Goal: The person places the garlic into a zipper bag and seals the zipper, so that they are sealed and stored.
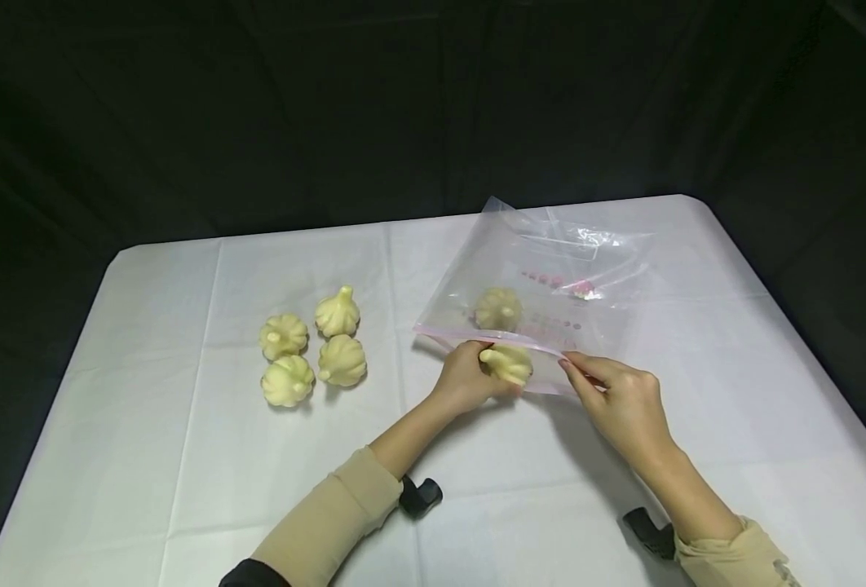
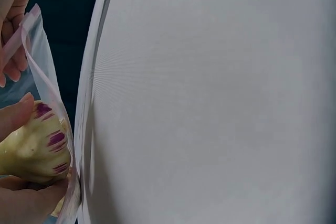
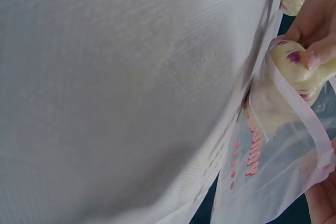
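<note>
My left hand [image 1: 471, 379] grips a pale garlic bulb [image 1: 508, 364] at the mouth of a clear zip bag [image 1: 550, 261]. Purple streaks mark this garlic bulb [image 2: 44, 145] in the left wrist view, where the thumb and fingers hold it from either side. The right hand [image 1: 620, 399] pinches the bag's pink-edged rim at its right part, and the mouth gapes between the hands. Inside the bag, another garlic bulb [image 1: 498, 309] shows through the plastic. In the right wrist view the held bulb [image 3: 296, 69] sits within the pink rim [image 3: 299, 103].
Several more garlic bulbs [image 1: 286, 380] stand grouped on the white-covered table [image 1: 147, 456] left of the bag. The bag's far corner reaches the table's back edge. Dark curtains [image 1: 330, 114] hang behind. Black wrist-camera mounts [image 1: 420, 497] sit beside both forearms.
</note>
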`<state>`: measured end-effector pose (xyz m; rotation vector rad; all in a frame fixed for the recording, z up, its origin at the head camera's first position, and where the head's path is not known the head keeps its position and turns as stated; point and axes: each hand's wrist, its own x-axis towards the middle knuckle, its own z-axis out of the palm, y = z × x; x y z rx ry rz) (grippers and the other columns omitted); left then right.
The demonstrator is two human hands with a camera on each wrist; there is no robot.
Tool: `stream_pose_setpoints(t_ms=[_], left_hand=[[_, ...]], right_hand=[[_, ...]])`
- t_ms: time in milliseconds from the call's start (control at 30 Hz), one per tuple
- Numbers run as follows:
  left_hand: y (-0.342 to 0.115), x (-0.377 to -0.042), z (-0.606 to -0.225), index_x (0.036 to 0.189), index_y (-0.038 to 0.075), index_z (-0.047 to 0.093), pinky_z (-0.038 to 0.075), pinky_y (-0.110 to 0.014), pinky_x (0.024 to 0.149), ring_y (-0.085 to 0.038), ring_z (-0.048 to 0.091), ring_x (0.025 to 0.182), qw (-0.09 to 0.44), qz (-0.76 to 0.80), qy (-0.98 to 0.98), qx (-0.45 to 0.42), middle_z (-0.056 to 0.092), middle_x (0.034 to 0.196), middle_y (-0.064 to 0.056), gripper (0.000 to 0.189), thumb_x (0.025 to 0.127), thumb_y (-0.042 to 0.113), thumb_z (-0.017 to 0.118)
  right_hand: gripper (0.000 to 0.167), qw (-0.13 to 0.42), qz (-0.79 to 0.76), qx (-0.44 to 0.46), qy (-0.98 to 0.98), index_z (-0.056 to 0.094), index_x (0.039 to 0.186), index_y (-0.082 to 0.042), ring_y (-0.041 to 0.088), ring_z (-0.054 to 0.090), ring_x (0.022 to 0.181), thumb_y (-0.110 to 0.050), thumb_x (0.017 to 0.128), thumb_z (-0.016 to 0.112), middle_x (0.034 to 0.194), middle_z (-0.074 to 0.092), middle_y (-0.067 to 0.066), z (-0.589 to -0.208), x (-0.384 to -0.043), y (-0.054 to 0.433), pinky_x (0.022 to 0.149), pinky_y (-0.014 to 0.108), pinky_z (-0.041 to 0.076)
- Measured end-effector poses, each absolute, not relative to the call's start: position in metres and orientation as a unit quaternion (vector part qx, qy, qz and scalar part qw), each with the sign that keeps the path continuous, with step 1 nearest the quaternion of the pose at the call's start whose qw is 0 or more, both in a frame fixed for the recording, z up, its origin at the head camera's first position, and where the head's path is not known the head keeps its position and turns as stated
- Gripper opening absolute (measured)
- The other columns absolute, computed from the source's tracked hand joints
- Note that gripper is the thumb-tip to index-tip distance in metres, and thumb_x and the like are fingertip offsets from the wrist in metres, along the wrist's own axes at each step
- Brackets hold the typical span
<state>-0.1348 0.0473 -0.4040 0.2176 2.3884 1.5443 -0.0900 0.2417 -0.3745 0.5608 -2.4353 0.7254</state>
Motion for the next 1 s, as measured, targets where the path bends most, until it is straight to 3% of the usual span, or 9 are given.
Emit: stream_pose_setpoints(t_ms=[133, 367, 700, 1000], left_hand=[[0.047, -0.139, -0.404, 0.107, -0.002, 0.067, 0.039, -0.021, 0.061, -0.011, 0.048, 0.071, 0.145, 0.538, 0.827, 0.075, 0.065, 0.086, -0.006, 0.048, 0.066, 0.010, 0.090], [0.049, -0.141, -0.405, 0.105, -0.002, 0.067, 0.047, -0.023, 0.073, -0.012, 0.054, 0.080, 0.133, 0.532, 0.833, 0.076, 0.069, 0.095, -0.010, 0.048, 0.065, 0.009, 0.090], [0.058, -0.144, -0.406, 0.103, 0.000, 0.068, 0.047, -0.021, 0.071, -0.010, 0.055, 0.078, 0.131, 0.500, 0.852, 0.083, 0.069, 0.091, -0.006, 0.046, 0.064, 0.008, 0.090], [0.064, -0.142, -0.407, 0.114, 0.004, 0.068, 0.047, -0.019, 0.077, -0.013, 0.060, 0.088, 0.122, 0.496, 0.854, 0.099, 0.070, 0.101, -0.008, 0.054, 0.064, 0.007, 0.089]], right_hand=[[0.015, 0.269, 0.269, 0.209, -0.901, 0.075, 0.089, 0.007, 0.030, 0.071, 0.068, 0.009, 0.074, 0.076, 0.083, 0.072, 0.019, -0.374, -0.090, 0.241, 0.054, 0.038, 0.056], [0.015, 0.269, 0.273, 0.209, -0.900, 0.075, 0.089, 0.007, 0.030, 0.071, 0.069, 0.009, 0.074, 0.076, 0.083, 0.072, 0.019, -0.374, -0.090, 0.240, 0.055, 0.038, 0.056], [0.015, 0.270, 0.275, 0.207, -0.899, 0.075, 0.089, 0.007, 0.030, 0.071, 0.069, 0.009, 0.075, 0.076, 0.083, 0.072, 0.019, -0.374, -0.091, 0.240, 0.055, 0.038, 0.056], [0.015, 0.275, 0.272, 0.210, -0.898, 0.075, 0.089, 0.006, 0.029, 0.071, 0.068, 0.008, 0.074, 0.076, 0.081, 0.073, 0.018, -0.374, -0.092, 0.238, 0.055, 0.038, 0.056]])
